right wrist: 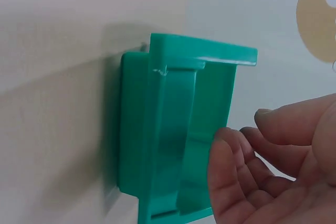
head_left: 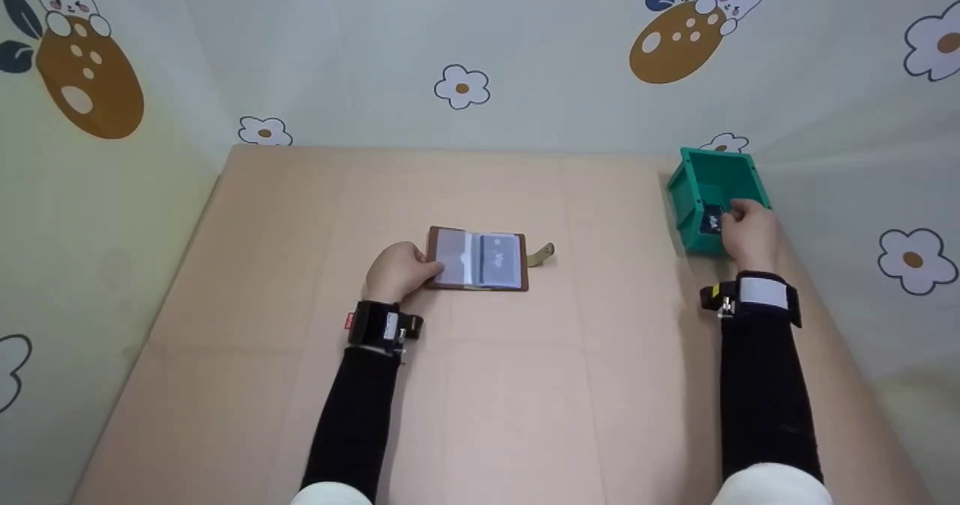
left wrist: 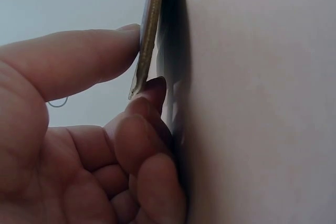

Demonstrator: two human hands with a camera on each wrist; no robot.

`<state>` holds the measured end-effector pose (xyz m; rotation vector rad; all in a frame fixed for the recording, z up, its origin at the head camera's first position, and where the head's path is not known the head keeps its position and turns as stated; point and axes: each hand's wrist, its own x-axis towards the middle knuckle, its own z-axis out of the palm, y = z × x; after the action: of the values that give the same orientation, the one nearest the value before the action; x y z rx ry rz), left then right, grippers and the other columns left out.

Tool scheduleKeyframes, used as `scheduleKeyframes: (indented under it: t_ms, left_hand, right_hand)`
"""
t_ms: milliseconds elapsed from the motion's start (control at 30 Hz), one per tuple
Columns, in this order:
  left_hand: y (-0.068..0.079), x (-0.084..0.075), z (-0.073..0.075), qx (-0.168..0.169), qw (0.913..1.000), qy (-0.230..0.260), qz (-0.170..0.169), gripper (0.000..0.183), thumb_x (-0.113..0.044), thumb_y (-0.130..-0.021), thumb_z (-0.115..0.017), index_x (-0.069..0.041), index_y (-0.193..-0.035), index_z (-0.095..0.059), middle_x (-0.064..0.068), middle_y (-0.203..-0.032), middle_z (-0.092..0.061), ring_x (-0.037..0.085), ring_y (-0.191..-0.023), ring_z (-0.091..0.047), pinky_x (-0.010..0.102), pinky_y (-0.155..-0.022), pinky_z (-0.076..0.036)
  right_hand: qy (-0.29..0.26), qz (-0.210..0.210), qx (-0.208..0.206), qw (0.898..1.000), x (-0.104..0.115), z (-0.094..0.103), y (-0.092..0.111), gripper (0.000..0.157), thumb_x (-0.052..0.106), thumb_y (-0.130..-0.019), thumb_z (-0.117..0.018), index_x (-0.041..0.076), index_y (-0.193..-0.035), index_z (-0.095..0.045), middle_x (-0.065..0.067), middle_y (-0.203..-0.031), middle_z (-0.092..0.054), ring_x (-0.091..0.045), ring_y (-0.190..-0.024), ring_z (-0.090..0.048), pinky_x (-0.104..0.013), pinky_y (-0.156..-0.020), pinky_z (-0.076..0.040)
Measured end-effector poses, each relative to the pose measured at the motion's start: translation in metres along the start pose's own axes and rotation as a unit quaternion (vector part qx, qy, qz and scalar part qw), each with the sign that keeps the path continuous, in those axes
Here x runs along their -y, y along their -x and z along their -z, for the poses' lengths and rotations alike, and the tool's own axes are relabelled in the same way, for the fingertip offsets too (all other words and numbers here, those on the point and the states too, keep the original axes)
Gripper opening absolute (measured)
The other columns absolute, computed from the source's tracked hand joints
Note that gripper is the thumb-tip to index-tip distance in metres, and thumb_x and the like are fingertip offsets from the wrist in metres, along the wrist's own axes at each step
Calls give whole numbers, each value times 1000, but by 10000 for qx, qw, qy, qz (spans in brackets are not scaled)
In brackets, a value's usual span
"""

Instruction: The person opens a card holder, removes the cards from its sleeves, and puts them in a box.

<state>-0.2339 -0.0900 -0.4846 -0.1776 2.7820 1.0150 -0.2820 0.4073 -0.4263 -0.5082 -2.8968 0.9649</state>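
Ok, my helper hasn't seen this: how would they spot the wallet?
On the table, look near the middle, where the left hand pinches one edge of the wallet. A strap sticks out opposite. Unlike the green bin, the wallet is brown and spread open like a book.

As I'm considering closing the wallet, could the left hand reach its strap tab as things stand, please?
Probably not without letting go: the left hand pinches the open wallet by its left edge, and the strap tab sticks out past the opposite edge.
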Motion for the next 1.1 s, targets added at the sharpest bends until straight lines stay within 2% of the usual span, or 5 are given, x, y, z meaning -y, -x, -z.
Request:
scheduleKeyframes:
  t_ms: [167,300,567,967,1100]
  left_hand:
    - [0,-1,0,-20,10000,0,42,31,-36,-84,-73,-9,-78,-60,1,-71,-57,18,-64,-50,32,-57,-37]
    - [-1,-1,0,-26,10000,0,40,30,-36,-83,-72,-9,-78,-60,2,-72,-57,19,-65,-51,32,-58,-37]
    - [-1,0,-1,-55,10000,17,-33,30,-36,-83,-72,-8,-79,-61,2,-73,-58,20,-66,-51,33,-59,-38]
    - [0,0,0,-36,10000,-5,-37,30,-34,-84,-73,-8,-79,-62,2,-72,-58,19,-65,-50,31,-57,-37]
    - [0,0,-1,-25,10000,23,-12,29,-34,-84,-73,-8,-78,-62,1,-71,-58,18,-64,-50,31,-56,-37]
  right_hand:
    - [62,409,-201,9989,14,-6,13,41,20,-105,-40,-5,-135,-54,-26,-129,-55,-37,-113,-51,-49,-92,-44]
    - [38,666,-51,9978,26,-14,25,38,24,-105,-43,-2,-126,-61,-22,-119,-59,-32,-100,-52,-40,-79,-43]
    - [27,1180,301,9926,54,-34,46,30,20,-104,-48,-1,-119,-65,-20,-112,-63,-31,-94,-55,-38,-76,-48]
    - [212,2657,467,9627,91,-85,76,17,8,-97,-59,-2,-103,-71,-19,-100,-68,-32,-87,-61,-46,-80,-49]
    - [336,2918,590,9541,102,-104,84,15,7,-95,-62,-1,-99,-73,-16,-97,-69,-30,-86,-62,-45,-80,-48]
